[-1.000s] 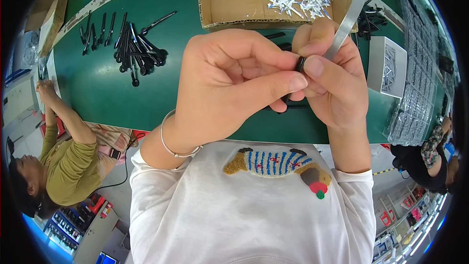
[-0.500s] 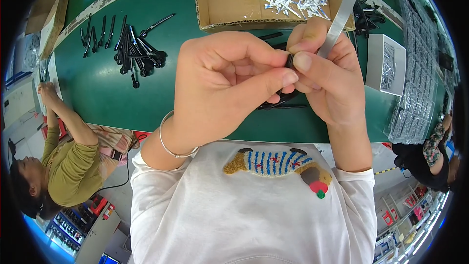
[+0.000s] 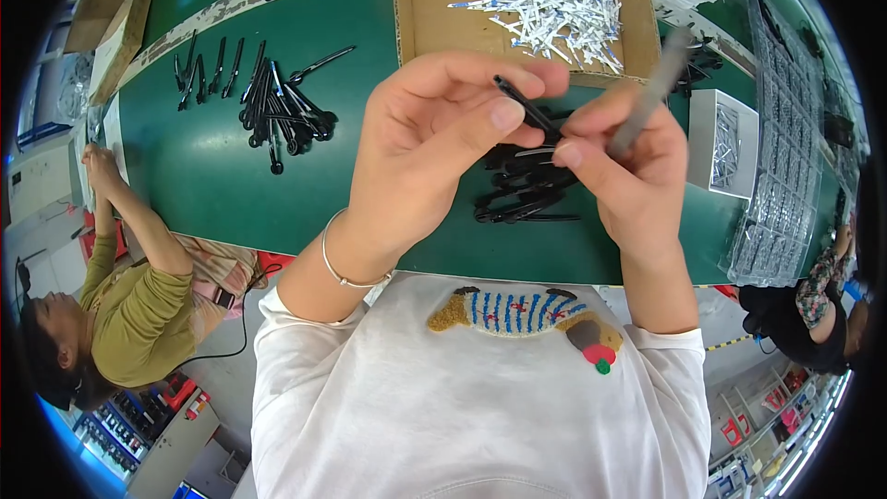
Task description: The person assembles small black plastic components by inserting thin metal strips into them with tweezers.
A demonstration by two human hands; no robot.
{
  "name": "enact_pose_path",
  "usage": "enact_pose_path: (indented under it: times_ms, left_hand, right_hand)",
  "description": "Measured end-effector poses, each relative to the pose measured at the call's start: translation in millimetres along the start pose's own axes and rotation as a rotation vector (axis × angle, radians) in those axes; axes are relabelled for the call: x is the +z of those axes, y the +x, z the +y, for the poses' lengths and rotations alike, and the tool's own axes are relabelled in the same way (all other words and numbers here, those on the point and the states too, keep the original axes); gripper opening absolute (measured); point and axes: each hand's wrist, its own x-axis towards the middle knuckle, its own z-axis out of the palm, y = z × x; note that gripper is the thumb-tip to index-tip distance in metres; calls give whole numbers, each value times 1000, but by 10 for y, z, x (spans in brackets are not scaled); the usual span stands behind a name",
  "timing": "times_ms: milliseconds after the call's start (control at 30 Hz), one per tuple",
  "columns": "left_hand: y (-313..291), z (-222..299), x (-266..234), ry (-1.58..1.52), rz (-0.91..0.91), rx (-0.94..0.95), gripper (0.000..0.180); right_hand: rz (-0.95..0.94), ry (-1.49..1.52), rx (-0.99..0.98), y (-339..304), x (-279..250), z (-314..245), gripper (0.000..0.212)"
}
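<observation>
Between thumb and fingers of my left hand (image 3: 407,152) is a slim black plastic stick (image 3: 527,107), tilted down to the right. The thumb and forefinger of my right hand (image 3: 637,185) are at its lower right end. That same hand grips a flat silver metal strip (image 3: 652,92), blurred, which sticks up past the knuckles. A loose heap of black plastic pieces (image 3: 527,201) lies on the green table beneath my hands, partly covered by them. To the left is a pile of black sticks with round ends (image 3: 277,115), and beyond it several single black sticks (image 3: 219,66).
A cardboard box (image 3: 405,9) at the far side holds many thin white strips (image 3: 559,5). On the right stand a white box (image 3: 700,148) with metal pins (image 3: 726,150) and clear plastic trays (image 3: 781,148). A co-worker (image 3: 139,314) is at the left, another person (image 3: 804,314) at the right.
My hands have drawn slightly apart, so more of the black stick shows. The metal strip has shifted a little with my right hand. The whole view has moved slightly.
</observation>
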Motion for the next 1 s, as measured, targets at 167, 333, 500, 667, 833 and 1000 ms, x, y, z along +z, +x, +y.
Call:
enact_pose_path:
  times_ms: [167, 333, 500, 667, 833, 1000]
  left_hand:
    - [-55, -23, -5, -50, -92, -31, 31]
    - [-55, -65, -27, 57, -155, 99, 22]
    - [-35, -66, -45, 122, -181, 205, 17]
    - [-87, -13, -47, 29, -82, 276, 15]
    - [-78, -18, -104, 92, -151, 446, 18]
    - [-100, 52, -60, 301, -127, 429, 18]
  right_hand:
    - [110, -484, -452, 40, 70, -113, 17]
    - [1, -340, -295, 10, 11, -162, 15]
    - [26, -55, 46, 4, 118, -248, 11]
    - [80, -516, -219, -20, 86, -313, 26]
    - [-112, -1043, -448, 4, 64, -449, 16]
    - [-130, -1151, -434, -34, 104, -471, 10]
